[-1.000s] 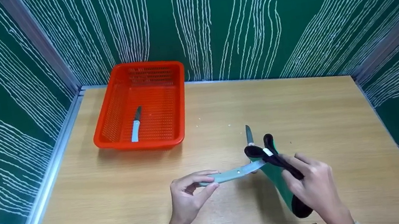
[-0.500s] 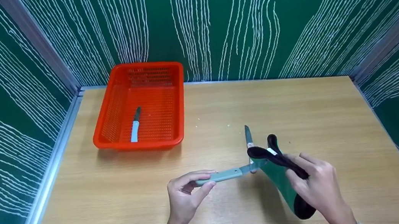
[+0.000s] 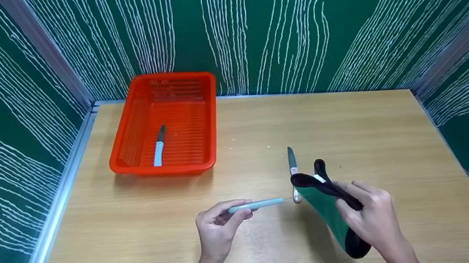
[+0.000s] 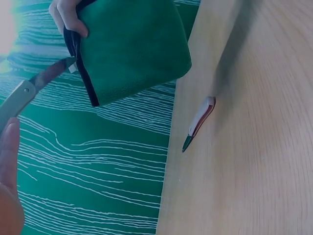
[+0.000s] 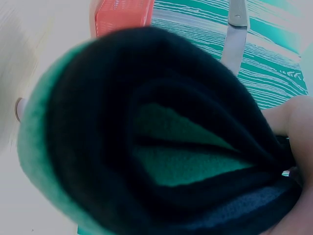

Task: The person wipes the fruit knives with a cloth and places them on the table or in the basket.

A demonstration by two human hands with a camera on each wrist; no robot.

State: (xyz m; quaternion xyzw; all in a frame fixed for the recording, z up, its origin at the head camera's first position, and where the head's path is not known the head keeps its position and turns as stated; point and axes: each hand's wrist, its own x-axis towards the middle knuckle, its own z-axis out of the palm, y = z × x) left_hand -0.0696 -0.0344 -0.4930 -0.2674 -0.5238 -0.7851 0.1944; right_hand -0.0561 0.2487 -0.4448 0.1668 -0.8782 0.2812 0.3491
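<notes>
My left hand (image 3: 216,233) pinches a knife (image 3: 262,204) by its pale green handle between thumb and fingers. From the head its blade is nearly edge-on and hardly visible; in the left wrist view the blade (image 4: 50,73) points at the white tag on a green cloth (image 4: 132,54). Whether the tip touches the cloth I cannot tell. My right hand (image 3: 374,212) grips this black-edged cloth by its edge, above the table. In the right wrist view the cloth (image 5: 186,132) bulges into an open loop. Beyond it, a second knife (image 3: 292,160) with a whitish handle lies on the table.
A red perforated basket (image 3: 213,143) stands at the back left of the wooden table (image 3: 342,122), with a light-blue-handled knife (image 3: 159,148) inside. Green walls (image 3: 274,22) with white wavy lines enclose the back and sides. A few tiny white specks lie mid-table.
The knife in my left hand has turned about its length, from broad side up to narrow edge up, and drawn slightly left. The cloth and right hand have shifted slightly right.
</notes>
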